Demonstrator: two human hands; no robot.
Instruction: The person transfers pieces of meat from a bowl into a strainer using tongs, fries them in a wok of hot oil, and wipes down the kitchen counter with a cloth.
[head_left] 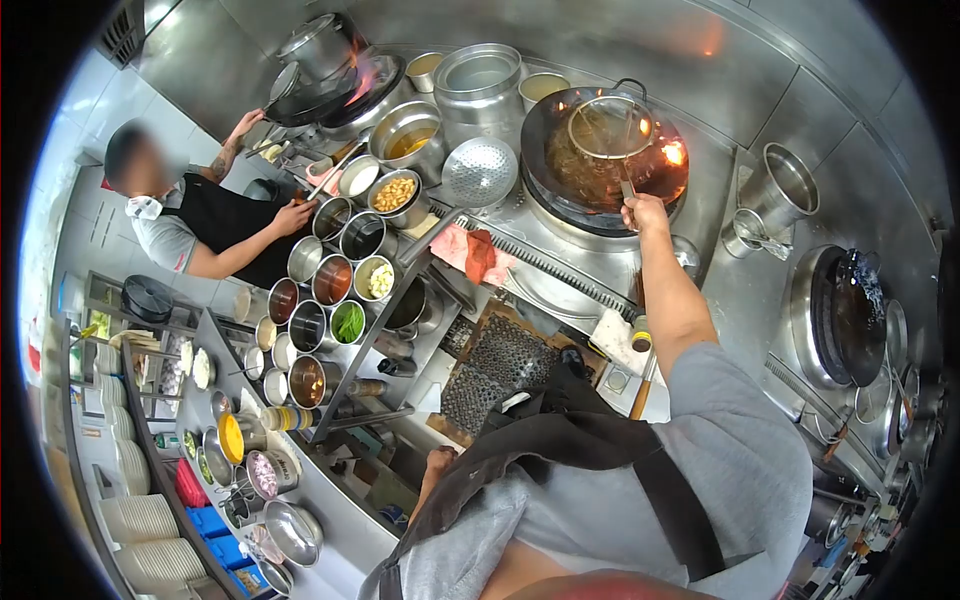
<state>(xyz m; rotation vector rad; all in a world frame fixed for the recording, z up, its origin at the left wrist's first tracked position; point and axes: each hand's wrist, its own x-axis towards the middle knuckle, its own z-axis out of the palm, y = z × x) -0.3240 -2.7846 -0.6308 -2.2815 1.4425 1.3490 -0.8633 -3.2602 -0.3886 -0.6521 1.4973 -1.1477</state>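
Note:
My right hand (645,213) is closed around the handle of a round wire strainer (610,127), held over a large black wok (550,150). The wok sits on a burner, and bubbling brownish oil (575,165) shows around and through the mesh. Orange flame (673,152) flares at the wok's right side. Down beside my apron, my left hand (437,462) appears small, with its fingers curled in; whatever it may grip is hidden.
A perforated ladle-like strainer (480,172) and a big metal pot (478,75) stand left of the wok. Pots of sauces and ingredients (333,280) crowd the left counter. A co-worker (225,215) handles another flaming wok (320,100). A second wok (858,320) sits at right.

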